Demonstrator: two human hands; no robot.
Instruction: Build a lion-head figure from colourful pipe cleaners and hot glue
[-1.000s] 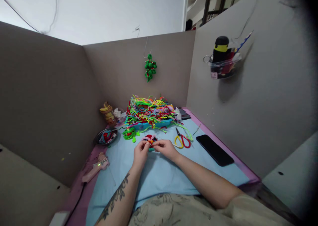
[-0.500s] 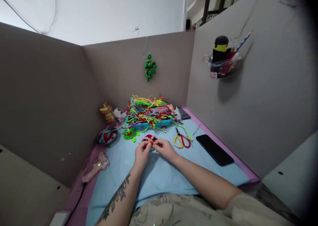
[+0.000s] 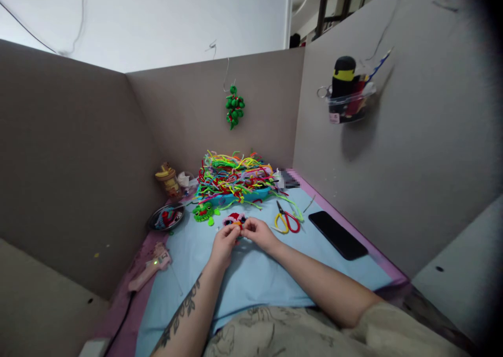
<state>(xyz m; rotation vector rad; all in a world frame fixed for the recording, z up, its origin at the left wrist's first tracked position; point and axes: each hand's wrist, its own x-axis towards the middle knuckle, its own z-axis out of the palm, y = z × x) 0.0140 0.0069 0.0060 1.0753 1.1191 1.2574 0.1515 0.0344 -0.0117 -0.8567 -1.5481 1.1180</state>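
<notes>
Fingertips of the left hand [image 3: 223, 242] and right hand [image 3: 257, 232] met, pinched on the near edge of a small red pipe-cleaner figure [image 3: 234, 220]. It lay crosswise on the blue mat [image 3: 251, 281], just beyond both hands and equally near each, with scissors [image 3: 288, 222] to its right.

I find the figure [image 3: 234, 220] fuzzy, like the heaped stems [image 3: 236, 175]. Mat [image 3: 255, 278]: smooth, matt blue. Phone [image 3: 338, 235]: glossy black. Scissors [image 3: 286, 221]: plastic handles, metal blades. Glue gun [image 3: 151, 265]: pink plastic. Partitions [image 3: 78, 163]: matt grey board.
</notes>
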